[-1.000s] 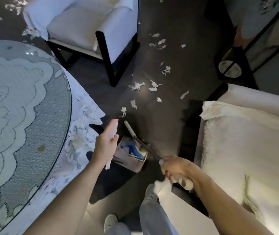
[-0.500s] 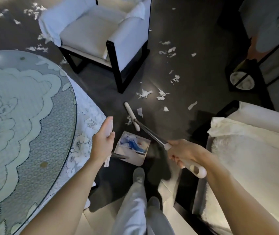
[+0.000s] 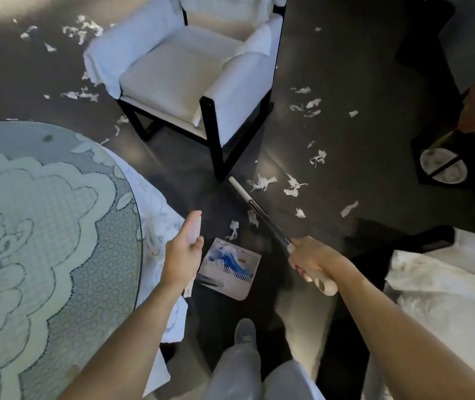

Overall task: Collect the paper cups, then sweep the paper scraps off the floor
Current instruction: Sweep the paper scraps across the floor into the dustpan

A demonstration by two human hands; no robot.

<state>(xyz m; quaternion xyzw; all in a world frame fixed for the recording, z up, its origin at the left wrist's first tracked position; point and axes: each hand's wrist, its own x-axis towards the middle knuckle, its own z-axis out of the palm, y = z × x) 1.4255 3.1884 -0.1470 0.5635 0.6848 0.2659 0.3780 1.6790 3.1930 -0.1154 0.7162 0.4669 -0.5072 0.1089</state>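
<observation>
Cream grip of the broom [image 3: 271,226] is clasped by the right hand [image 3: 314,261], fingers curled tight round it; the dark shaft is angled forward-left toward the floor [image 3: 360,157]; the white dustpan handle [image 3: 196,229] is held by the left hand [image 3: 183,252]; the dustpan [image 3: 229,272] is seen between the hands, blue and white bits inside; paper scraps [image 3: 262,183] are scattered just beside the broom tip; more are strewn around the white chair [image 3: 184,79].

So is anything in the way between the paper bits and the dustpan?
Nothing visible. The nearest white paper scraps lie on bare dark floor just beyond the grey square dustpan, with the long white-headed broom in the right hand reaching past them. The black chair leg stands off to one side.
</observation>
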